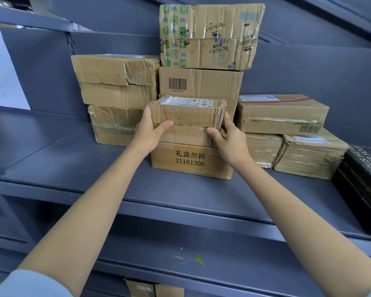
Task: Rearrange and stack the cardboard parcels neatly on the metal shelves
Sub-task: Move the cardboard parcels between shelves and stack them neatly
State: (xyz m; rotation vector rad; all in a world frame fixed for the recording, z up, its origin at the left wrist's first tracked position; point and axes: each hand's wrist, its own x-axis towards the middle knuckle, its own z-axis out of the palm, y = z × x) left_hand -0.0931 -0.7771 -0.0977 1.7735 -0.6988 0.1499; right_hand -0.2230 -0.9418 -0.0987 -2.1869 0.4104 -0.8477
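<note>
A small taped cardboard parcel point(187, 113) with a white label on top sits on a front stack, above a flat parcel point(186, 136) and a box printed 21161306 point(191, 160). My left hand point(151, 129) grips the small parcel's left end, thumb across its lower front edge. My right hand point(229, 137) grips its right end, thumb at the lower right corner. Behind stands a barcode box point(201, 83) with a printed Berkeley box point(208, 37) on top. All rest on the grey metal shelf point(94, 166).
Two crumpled boxes point(116, 80) are stacked at the left rear. At the right a wide taped box point(281, 113) lies over two smaller parcels point(308, 155), with a black box point(364, 181) at the shelf's right edge. A white paper sheet point(2, 71) hangs at far left. More parcels point(154, 289) sit on the shelf below.
</note>
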